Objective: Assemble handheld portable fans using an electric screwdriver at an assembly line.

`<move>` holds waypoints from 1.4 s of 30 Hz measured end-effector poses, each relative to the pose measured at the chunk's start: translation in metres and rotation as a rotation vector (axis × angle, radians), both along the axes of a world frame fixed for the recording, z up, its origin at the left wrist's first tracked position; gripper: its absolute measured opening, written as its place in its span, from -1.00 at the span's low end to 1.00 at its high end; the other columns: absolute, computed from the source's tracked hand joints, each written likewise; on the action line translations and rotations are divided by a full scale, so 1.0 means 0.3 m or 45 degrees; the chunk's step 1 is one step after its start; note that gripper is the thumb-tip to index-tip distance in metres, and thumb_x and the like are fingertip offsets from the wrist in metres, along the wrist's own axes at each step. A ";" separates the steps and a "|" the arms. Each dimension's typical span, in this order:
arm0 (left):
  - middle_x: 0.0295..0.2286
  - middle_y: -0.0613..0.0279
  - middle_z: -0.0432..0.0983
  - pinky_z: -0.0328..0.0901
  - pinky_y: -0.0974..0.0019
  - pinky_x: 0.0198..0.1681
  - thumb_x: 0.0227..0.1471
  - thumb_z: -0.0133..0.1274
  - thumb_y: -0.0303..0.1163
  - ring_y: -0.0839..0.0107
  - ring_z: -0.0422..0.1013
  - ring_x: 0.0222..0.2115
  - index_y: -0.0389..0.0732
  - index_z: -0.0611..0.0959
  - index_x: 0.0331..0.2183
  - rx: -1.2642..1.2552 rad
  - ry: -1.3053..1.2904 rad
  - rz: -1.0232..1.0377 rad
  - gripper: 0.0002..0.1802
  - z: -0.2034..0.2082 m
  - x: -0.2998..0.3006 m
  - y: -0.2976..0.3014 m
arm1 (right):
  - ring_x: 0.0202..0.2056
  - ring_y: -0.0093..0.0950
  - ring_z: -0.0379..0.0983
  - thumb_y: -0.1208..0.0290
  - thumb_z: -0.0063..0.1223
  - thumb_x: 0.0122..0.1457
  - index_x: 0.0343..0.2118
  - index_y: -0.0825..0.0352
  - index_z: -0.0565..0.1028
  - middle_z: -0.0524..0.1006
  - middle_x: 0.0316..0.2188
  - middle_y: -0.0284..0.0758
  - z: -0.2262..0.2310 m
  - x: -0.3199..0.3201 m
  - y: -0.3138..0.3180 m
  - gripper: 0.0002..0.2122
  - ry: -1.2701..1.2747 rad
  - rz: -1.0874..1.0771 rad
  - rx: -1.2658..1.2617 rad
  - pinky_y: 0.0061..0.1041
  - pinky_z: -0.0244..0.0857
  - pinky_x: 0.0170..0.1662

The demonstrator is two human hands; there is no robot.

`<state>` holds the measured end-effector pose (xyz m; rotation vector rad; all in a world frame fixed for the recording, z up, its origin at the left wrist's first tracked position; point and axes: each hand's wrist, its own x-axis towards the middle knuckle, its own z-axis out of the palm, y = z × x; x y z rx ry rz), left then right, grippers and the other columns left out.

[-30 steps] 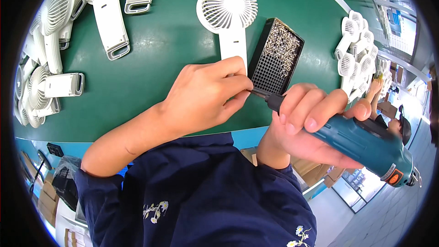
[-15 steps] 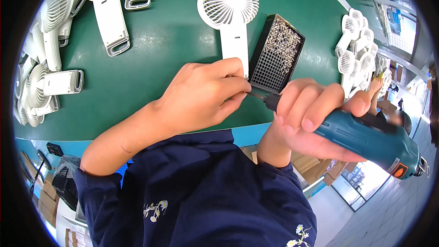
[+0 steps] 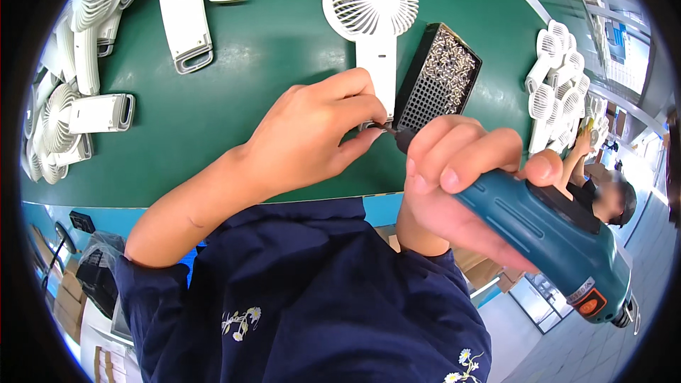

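Note:
My right hand (image 3: 454, 170) grips a teal electric screwdriver (image 3: 546, 234), its dark bit pointing left toward my left fingertips. My left hand (image 3: 312, 135) pinches something tiny at the bit's tip, just over the handle end of a white hand-held fan (image 3: 372, 21) lying on the green table (image 3: 269, 50); the pinched thing is too small to identify. A black tray of small metal screws (image 3: 440, 74) lies right beside the fan's handle, just beyond my right hand.
Several more white fans (image 3: 78, 99) lie along the left side and far edge. A stack of white fan parts (image 3: 560, 78) sits at the right. Another person (image 3: 603, 191) is at the right edge. Cardboard boxes show below the table's near edge.
The screwdriver's body has swung lower and to the right while its bit stays at my left fingertips. My left hand has hardly moved.

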<state>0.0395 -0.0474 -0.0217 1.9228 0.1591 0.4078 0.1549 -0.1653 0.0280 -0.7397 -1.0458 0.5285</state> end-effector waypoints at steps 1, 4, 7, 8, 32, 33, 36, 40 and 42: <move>-0.44 0.22 0.43 0.34 0.32 -0.45 -0.28 0.24 -0.65 0.28 0.43 -0.48 -0.26 0.59 -0.39 -0.018 -0.012 0.003 -0.72 -0.001 0.000 0.000 | -0.70 -0.37 0.25 -0.42 -0.10 0.01 0.11 0.22 0.23 0.40 -0.51 -0.18 0.005 -0.001 0.003 -0.19 -0.002 -0.008 0.022 -0.39 0.16 -0.61; -0.43 0.23 0.43 0.34 0.32 -0.44 -0.28 0.24 -0.66 0.28 0.43 -0.46 -0.25 0.58 -0.40 -0.007 0.006 0.009 -0.72 0.000 0.000 0.004 | -0.70 -0.37 0.24 -0.42 -0.12 0.02 0.13 0.23 0.23 0.39 -0.51 -0.18 0.013 0.003 0.003 -0.19 -0.037 0.002 0.011 -0.38 0.15 -0.61; -0.42 0.23 0.43 0.35 0.32 -0.44 -0.28 0.24 -0.66 0.28 0.44 -0.46 -0.25 0.58 -0.40 -0.016 0.040 0.009 -0.72 0.000 -0.005 0.004 | -0.69 -0.35 0.24 -0.43 -0.15 0.03 0.11 0.23 0.24 0.39 -0.51 -0.18 0.002 -0.004 0.004 -0.19 -0.056 -0.005 -0.024 -0.36 0.16 -0.60; -0.42 0.23 0.43 0.35 0.32 -0.44 -0.28 0.24 -0.66 0.28 0.44 -0.46 -0.25 0.58 -0.40 -0.016 0.041 0.012 -0.72 -0.002 -0.005 0.005 | -0.69 -0.34 0.24 -0.44 -0.17 0.03 0.10 0.24 0.24 0.39 -0.52 -0.18 -0.004 -0.008 0.006 -0.19 -0.039 -0.031 -0.029 -0.34 0.16 -0.59; -0.52 0.14 0.40 0.30 0.16 -0.57 0.06 0.13 -0.22 0.09 0.37 -0.62 0.05 0.47 0.06 0.499 0.522 0.149 -0.51 0.091 0.046 0.010 | -0.78 -0.57 0.26 -0.06 -0.01 0.22 -0.01 0.39 0.24 0.51 -0.47 -0.14 -0.056 -0.054 -0.194 -0.45 0.464 -0.555 -0.635 -0.64 0.12 -0.73; -0.52 0.14 0.40 0.30 0.16 -0.57 0.06 0.13 -0.22 0.09 0.37 -0.62 0.05 0.47 0.06 0.522 0.516 0.141 -0.51 0.092 0.052 0.016 | -0.77 -0.61 0.25 0.16 0.09 0.18 -0.02 0.40 0.24 0.52 -0.44 -0.14 -0.052 -0.072 -0.191 -0.53 0.416 -0.647 -0.774 -0.65 0.11 -0.73; -0.48 0.17 0.46 0.35 0.29 -0.49 0.13 0.07 -0.35 0.25 0.46 -0.55 -0.02 0.47 0.04 0.323 0.460 0.122 -0.58 0.097 0.058 0.033 | -0.64 -0.74 0.26 0.63 0.24 0.01 -0.01 0.40 0.28 0.50 -0.27 -0.24 -0.038 -0.130 -0.171 -0.52 0.411 -0.764 -1.076 -0.74 0.13 -0.61; -0.24 0.16 0.44 0.38 0.43 -0.24 0.16 -0.02 -0.58 0.51 0.45 -0.26 -0.25 0.38 0.06 -0.913 -0.030 0.074 -0.58 0.078 -0.013 -0.004 | -0.48 -0.73 0.34 0.66 0.29 -0.06 -0.10 0.40 0.34 0.48 -0.22 -0.28 -0.030 -0.195 -0.138 -0.56 0.338 -0.665 -1.097 -0.75 0.23 -0.44; -0.10 0.15 0.33 0.35 0.37 -0.08 0.17 -0.05 -0.62 0.44 0.41 -0.12 -0.32 0.32 0.07 -1.036 -0.185 0.074 -0.57 0.088 -0.037 -0.010 | -0.45 -0.68 0.37 0.67 0.28 -0.05 -0.10 0.41 0.34 0.46 -0.26 -0.31 -0.045 -0.218 -0.109 -0.56 0.302 -0.677 -1.054 -0.71 0.26 -0.43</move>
